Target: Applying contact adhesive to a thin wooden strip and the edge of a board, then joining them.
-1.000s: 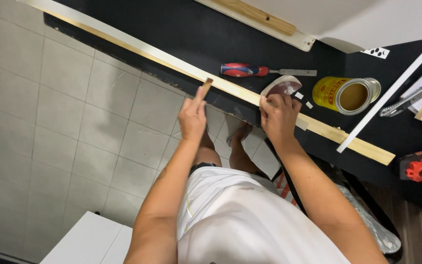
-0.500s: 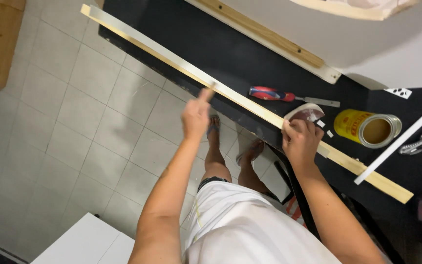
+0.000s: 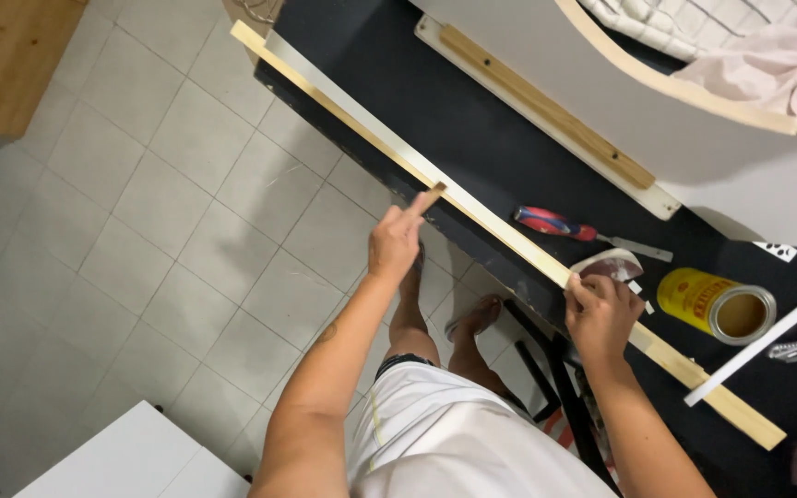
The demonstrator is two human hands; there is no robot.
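Gripping a small brush (image 3: 428, 196) in the left hand (image 3: 393, 243) against the long wooden strip (image 3: 509, 242) on the black table (image 3: 472, 138), with the right hand (image 3: 600, 314) closed on folded sandpaper (image 3: 609, 267) farther along it, near the open can (image 3: 718, 305); coating seems unfinished.

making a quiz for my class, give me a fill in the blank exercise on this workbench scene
1. The left hand holds a small brush against the long ____ strip.
2. The right hand presses on the same ____.
3. The open tin can is ____ in colour.
4. The screwdriver has a red and ____ handle.

Missing words: wooden; strip; yellow; blue
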